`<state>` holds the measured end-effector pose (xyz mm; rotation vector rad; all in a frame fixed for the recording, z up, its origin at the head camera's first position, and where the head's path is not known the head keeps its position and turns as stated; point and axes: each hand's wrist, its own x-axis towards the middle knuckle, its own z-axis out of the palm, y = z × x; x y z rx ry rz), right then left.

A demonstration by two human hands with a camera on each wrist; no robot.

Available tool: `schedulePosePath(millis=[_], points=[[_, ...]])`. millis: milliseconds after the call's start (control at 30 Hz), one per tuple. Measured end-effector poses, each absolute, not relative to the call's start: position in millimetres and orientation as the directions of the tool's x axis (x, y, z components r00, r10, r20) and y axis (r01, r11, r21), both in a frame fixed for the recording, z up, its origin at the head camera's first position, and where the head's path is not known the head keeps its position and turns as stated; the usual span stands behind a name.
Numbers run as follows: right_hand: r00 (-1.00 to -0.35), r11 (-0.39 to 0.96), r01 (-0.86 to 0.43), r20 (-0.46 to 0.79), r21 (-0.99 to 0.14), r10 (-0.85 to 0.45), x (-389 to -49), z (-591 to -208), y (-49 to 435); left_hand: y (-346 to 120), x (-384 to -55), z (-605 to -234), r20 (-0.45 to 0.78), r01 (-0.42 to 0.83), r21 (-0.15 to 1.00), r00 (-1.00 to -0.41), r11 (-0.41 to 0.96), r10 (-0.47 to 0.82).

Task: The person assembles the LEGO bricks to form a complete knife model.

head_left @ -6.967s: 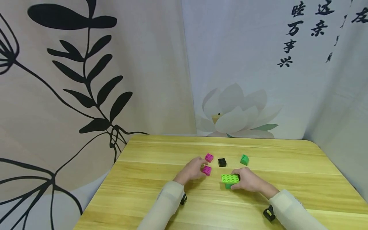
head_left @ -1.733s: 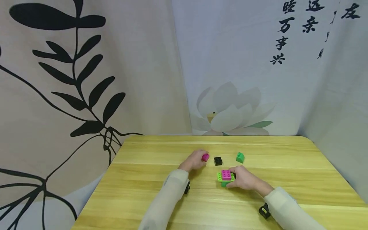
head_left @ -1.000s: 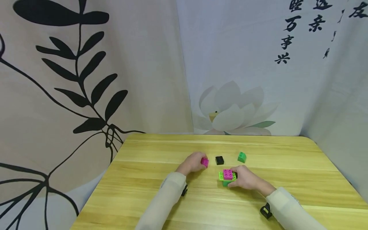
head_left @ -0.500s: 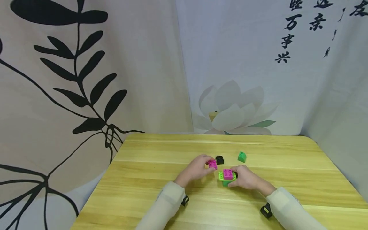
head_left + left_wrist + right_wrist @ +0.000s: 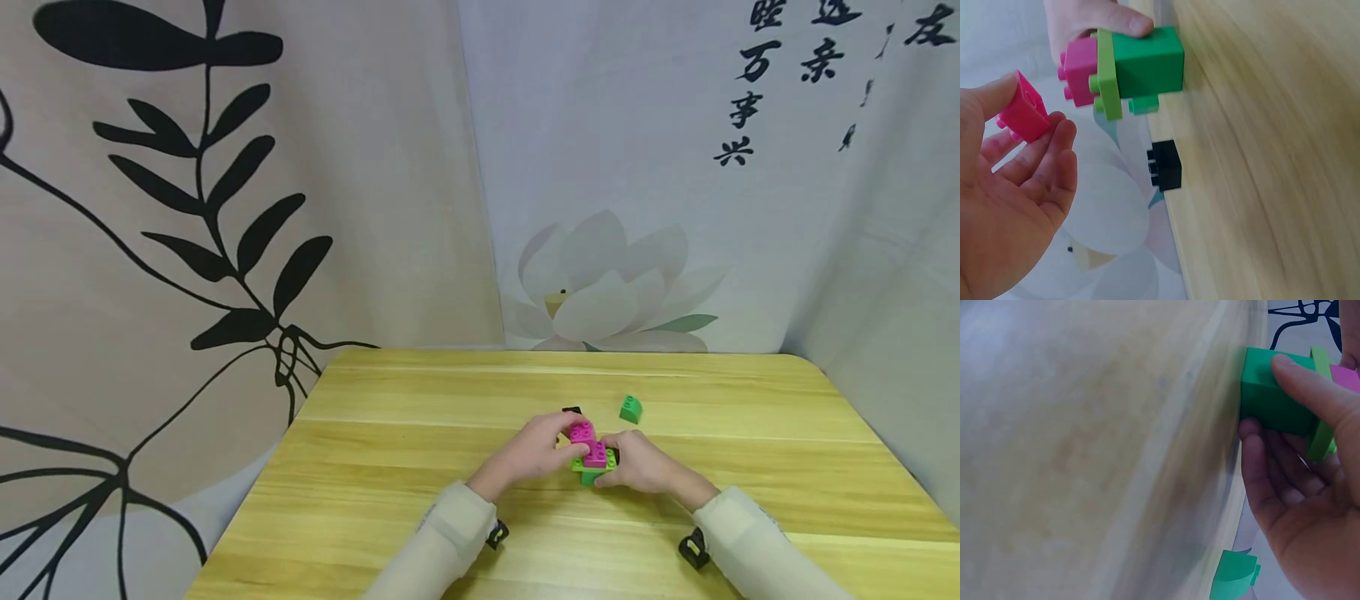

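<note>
In the head view my left hand (image 5: 528, 454) pinches a pink toy brick (image 5: 581, 432) between thumb and fingers. The left wrist view has this brick tilted and apart from the stack. My right hand (image 5: 641, 462) grips the stack's base, a dark green block (image 5: 1150, 61), which stands on the table. Across that block lies a light green plate (image 5: 1109, 75), topped by a second pink brick (image 5: 1082, 70). The right wrist view gives the thumb against the block's side and fingers curled round it.
Behind my left hand sits a black brick (image 5: 1168, 165), partly hidden in the head view. A small green brick (image 5: 631, 409) with a sloped side lies farther back right on the wooden table (image 5: 420, 392). A printed curtain hangs behind.
Since the earliest frame, one pink brick has come onto the light green plate. My left hand has since taken the other pink brick and carried it right, over the stack; my right hand stays put.
</note>
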<state>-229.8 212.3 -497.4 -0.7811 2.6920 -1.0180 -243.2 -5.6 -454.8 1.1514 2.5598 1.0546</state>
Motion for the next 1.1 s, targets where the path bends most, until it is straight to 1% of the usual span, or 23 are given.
schedulePosePath(millis=[167,367,633,800,1100], points=[[-0.846,0.628,-0.425,0.039,-0.653,-0.532,-230.8,-497.3,211.8,0.9,-240.3,-457.3,0.161,0.642,0.611,-0.675,0.464,0.720],[-0.844,0.624,-0.430,0.044,-0.653,-0.535,-232.0,-498.0,212.6,4.3,-238.7,-456.8,0.151,0.668,0.526,-0.682,0.526,0.716],[-0.849,0.633,-0.422,0.039,-0.649,-0.526,-230.9,-497.5,211.5,9.6,-238.1,-457.6,0.140,0.684,0.448,-0.690,0.576,0.710],[-0.848,0.627,-0.419,0.037,-0.656,-0.528,-230.4,-498.3,211.4,13.2,-238.3,-456.5,0.129,0.680,0.424,-0.700,0.599,0.703],[-0.841,0.617,-0.428,0.040,-0.660,-0.540,-230.8,-497.7,212.1,18.5,-238.2,-446.0,0.094,0.690,0.368,-0.695,0.624,0.713]])
